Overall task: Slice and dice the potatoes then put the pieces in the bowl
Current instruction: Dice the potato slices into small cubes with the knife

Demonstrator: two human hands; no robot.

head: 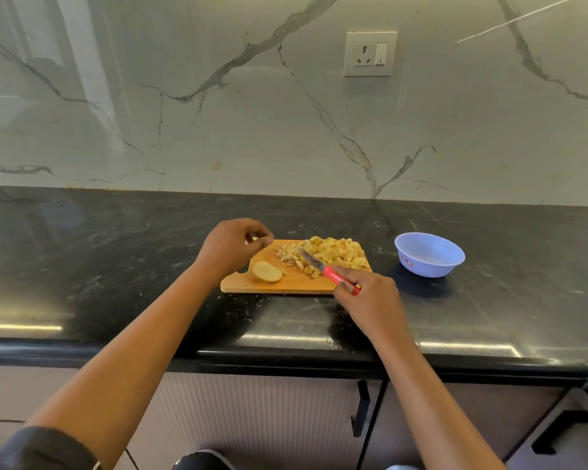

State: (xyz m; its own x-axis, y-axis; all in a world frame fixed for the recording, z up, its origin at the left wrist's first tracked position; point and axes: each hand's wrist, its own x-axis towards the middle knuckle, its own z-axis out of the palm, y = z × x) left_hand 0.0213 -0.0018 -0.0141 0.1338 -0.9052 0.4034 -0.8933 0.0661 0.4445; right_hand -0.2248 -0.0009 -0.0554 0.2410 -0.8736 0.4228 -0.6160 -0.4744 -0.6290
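Most of the cutting looks done, but none of the moving has. A heap of diced potato (333, 254) covers the far right part of the wooden cutting board (299, 283), with a looser scatter of paler strips and cubes trailing from it toward the middle. One potato half (267, 272) lies whole near the board's left end, close to its handle notch, apart from the heap – that piece has yet to be sliced and diced.

The right hand (367, 296) sits at the board's near right corner with its grip clamped round the red handle of a knife (323, 269); the blade points up and left, its tip in among the scattered pieces. The left hand (231, 247) hovers over the board's far left corner with fingers curled in and thumb meeting the fingertips. Something pale shows between them, yet whether that grip pinches a bit of potato or nothing at all cannot be told from this view.

The blue bowl (421, 266) stands on the black counter (116, 259) to the right of the board, well apart from it, and no potato shows inside it. So what is left, by my judgement – cut up the last half, then carry every piece across into the bowl
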